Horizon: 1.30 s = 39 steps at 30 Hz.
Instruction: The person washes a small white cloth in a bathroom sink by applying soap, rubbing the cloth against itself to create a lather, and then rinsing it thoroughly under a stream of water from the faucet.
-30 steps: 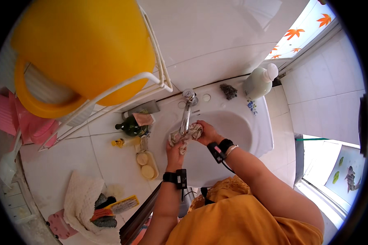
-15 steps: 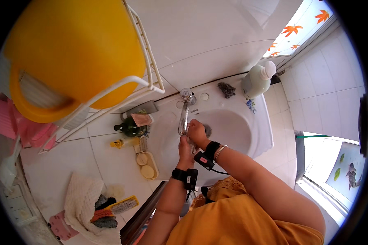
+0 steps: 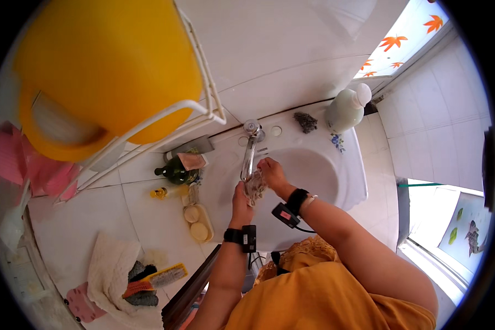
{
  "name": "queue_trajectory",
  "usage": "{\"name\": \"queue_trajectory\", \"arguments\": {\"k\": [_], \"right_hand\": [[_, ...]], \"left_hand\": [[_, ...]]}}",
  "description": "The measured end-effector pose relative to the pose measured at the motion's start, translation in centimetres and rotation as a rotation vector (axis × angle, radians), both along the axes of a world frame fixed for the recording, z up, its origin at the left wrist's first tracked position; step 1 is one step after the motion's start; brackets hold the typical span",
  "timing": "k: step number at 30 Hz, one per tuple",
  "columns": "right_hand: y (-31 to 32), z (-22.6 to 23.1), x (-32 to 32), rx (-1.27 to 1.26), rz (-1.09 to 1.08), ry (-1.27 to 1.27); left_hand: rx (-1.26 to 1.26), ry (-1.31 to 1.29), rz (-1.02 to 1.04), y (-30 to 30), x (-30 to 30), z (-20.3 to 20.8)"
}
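Under the chrome faucet, a crumpled, wet, greyish-beige cloth-like piece is stretched between my hands. Its exact kind is hard to make out. My left hand grips it from the lower left, close below the spout. At its upper right edge, my right hand is closed on it with bent fingers. Both hands are over the white washbasin, and each wrist wears a black strap with a small box.
Behind the basin sit a dark steel-wool pad and a pump bottle. To the left are a green bottle, a soap dish, a brush and a white towel. A yellow bucket stands on a rack overhead.
My hands have moved apart, the right one shifting right and the left one slightly left. The crumpled piece, mostly hidden before, now shows spread between them.
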State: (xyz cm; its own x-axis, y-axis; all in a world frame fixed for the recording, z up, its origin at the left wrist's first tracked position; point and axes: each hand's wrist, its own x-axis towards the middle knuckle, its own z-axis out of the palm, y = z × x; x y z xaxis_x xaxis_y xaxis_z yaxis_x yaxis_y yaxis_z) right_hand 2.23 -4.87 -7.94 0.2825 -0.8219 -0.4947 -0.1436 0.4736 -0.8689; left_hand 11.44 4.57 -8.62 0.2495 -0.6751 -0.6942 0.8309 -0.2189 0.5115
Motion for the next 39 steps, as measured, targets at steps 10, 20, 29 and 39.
{"name": "queue_trajectory", "arguments": {"k": [10,20,29,39], "right_hand": [[0.8,-0.9,-2.7,-0.234,0.146,0.007],[-2.2,1.2,-2.7,0.421,-0.067,-0.529],[4.8,3.1,-0.4,-0.723,0.244,0.008],[1.7,-1.4,1.7,-0.256,0.085,0.075]], "left_hand": [[-0.112,0.091,-0.054,0.0,-0.2,3.3],[-0.016,-0.083,-0.221,1.8,1.5,1.7],[-0.101,0.106,0.102,-1.5,-0.3,-0.8],[0.096,-0.038,0.029,-2.7,-2.0,2.6]]}}
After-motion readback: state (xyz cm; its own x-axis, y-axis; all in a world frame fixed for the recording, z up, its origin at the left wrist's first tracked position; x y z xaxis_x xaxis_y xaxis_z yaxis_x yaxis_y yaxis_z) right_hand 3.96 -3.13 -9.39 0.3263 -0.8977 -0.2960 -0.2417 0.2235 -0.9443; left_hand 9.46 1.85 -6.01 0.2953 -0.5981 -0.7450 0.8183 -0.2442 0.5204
